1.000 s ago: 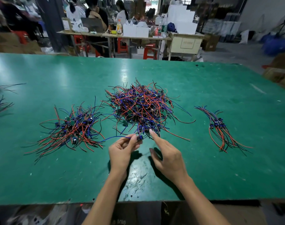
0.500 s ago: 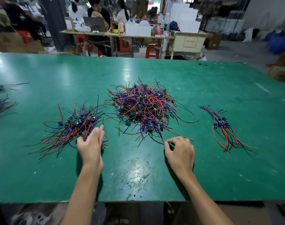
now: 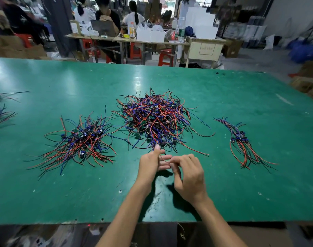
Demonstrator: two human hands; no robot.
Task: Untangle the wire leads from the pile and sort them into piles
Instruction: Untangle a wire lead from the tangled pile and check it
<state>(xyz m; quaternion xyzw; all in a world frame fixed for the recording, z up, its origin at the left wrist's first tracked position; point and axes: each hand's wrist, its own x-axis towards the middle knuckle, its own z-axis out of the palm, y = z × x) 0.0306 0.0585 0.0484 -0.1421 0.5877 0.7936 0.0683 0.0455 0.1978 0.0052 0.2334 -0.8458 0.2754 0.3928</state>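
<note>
Here both hands, left and right, pinch a thin wire lead from the red-blue-black tangled pile.

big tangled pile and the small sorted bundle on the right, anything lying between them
Only bare green table in the head view, between the big tangled pile and the small sorted bundle.

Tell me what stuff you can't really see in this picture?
1. Head view: which wire the left hand and right hand pinch; too thin, and the fingers cover it.
2. The wires at the left edge are cut off by the frame.
3. The small green boards in the middle pile are too tiny to read and half buried under wires.
4. Bottom of the picture, under the table, is dark and blurred.
</note>
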